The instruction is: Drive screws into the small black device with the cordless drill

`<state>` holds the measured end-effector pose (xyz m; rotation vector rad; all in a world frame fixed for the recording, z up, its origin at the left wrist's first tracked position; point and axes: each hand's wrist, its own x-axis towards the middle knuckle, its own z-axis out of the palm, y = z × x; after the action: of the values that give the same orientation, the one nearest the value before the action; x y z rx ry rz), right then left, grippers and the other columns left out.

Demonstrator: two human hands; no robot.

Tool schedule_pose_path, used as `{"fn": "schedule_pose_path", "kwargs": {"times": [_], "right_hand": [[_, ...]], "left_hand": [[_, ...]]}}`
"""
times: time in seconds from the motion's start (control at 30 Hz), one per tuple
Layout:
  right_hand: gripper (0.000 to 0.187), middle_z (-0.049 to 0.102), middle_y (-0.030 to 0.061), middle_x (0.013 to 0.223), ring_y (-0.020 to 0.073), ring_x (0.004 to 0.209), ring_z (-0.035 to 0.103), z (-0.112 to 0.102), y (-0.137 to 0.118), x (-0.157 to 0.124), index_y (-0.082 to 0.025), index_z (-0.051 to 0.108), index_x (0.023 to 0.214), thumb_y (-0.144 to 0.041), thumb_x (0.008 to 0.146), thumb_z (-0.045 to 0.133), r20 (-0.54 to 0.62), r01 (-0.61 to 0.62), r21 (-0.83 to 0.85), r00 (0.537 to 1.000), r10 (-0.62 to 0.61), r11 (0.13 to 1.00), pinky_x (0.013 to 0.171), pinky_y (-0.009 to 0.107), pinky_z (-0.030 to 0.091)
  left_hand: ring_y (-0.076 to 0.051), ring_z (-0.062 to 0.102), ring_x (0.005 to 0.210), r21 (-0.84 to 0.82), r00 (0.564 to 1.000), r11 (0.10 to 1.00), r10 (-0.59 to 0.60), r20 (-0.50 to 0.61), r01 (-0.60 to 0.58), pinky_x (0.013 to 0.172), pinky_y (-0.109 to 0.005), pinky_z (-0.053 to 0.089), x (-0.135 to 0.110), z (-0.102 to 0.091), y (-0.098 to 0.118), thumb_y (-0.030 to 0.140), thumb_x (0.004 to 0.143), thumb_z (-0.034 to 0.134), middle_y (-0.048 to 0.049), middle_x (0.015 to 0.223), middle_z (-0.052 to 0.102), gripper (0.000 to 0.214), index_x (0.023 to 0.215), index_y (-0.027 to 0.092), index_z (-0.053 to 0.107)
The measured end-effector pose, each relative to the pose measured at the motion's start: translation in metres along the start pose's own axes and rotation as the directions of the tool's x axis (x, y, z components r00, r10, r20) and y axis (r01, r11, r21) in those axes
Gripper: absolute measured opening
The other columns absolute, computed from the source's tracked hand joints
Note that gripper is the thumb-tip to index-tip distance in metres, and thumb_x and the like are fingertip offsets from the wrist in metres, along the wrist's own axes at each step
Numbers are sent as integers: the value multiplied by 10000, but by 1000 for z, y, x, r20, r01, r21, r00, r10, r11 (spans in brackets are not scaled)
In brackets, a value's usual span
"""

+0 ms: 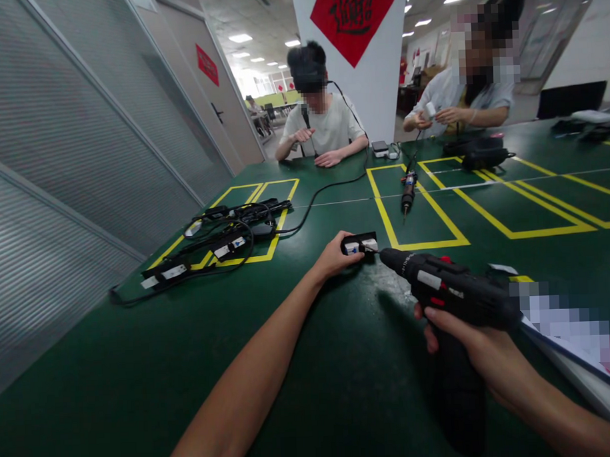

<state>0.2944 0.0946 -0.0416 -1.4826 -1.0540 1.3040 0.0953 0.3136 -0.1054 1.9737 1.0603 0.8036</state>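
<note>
My left hand [335, 257] is closed on a small black power adapter [359, 243] with white labels, pinning it to the green table [140, 367]. A black cordless electric screwdriver [450, 290] is gripped in my right hand [476, 346], fingers wrapped round its handle. The tool lies level, and its thin bit points left and meets the adapter's right end.
A heap of black adapters with cables [220, 241] lies to the left on yellow floor-tape boxes. Another screwdriver [408, 193] rests mid-table. Two people sit across the table, hands busy [327, 158] [448, 115]. A black device [480, 154] and a white board edge [580, 372] sit right.
</note>
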Motion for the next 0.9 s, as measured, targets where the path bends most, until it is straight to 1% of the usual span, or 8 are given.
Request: {"fn": "schedule_pose_path", "kwargs": {"times": [0.2, 0.47, 0.67, 0.9], "right_hand": [[296, 631, 30, 643, 211, 672, 591, -1, 2, 1, -164, 690, 840, -421, 821, 545, 9, 13, -1, 1000, -13, 1000, 669, 329, 419], [292, 629, 35, 644, 217, 687, 591, 0, -1, -1, -166, 702, 865, -412, 815, 552, 3, 10, 15, 1000, -10, 1000, 656, 323, 429], [313, 633, 37, 634, 219, 682, 600, -1, 4, 1, -159, 688, 873, -427, 826, 532, 4, 2, -15, 1000, -2, 1000, 656, 324, 432], [321, 638, 42, 655, 214, 663, 591, 0, 2, 1, -154, 690, 861, -436, 816, 543, -1, -10, -14, 1000, 10, 1000, 650, 325, 423]], "left_hand": [[-133, 572, 766, -9, 1000, 1000, 11, 6, -11, 671, -247, 458, 0, 0, -1, 377, 665, 659, -46, 943, 603, 519, 1106, 169, 484], [-137, 578, 782, 3, 1000, 1000, 4, -9, -4, 696, -261, 463, 0, 0, -2, 364, 649, 673, -55, 951, 605, 533, 1104, 159, 489], [-143, 578, 789, 15, 1000, 1000, 20, 1, -20, 696, -265, 466, -1, 0, 0, 384, 653, 668, -60, 967, 600, 543, 1113, 160, 486], [-149, 576, 810, 31, 999, 999, 43, -6, -43, 724, -273, 465, 1, 1, -5, 390, 648, 676, -57, 972, 597, 554, 1115, 166, 481]]}}
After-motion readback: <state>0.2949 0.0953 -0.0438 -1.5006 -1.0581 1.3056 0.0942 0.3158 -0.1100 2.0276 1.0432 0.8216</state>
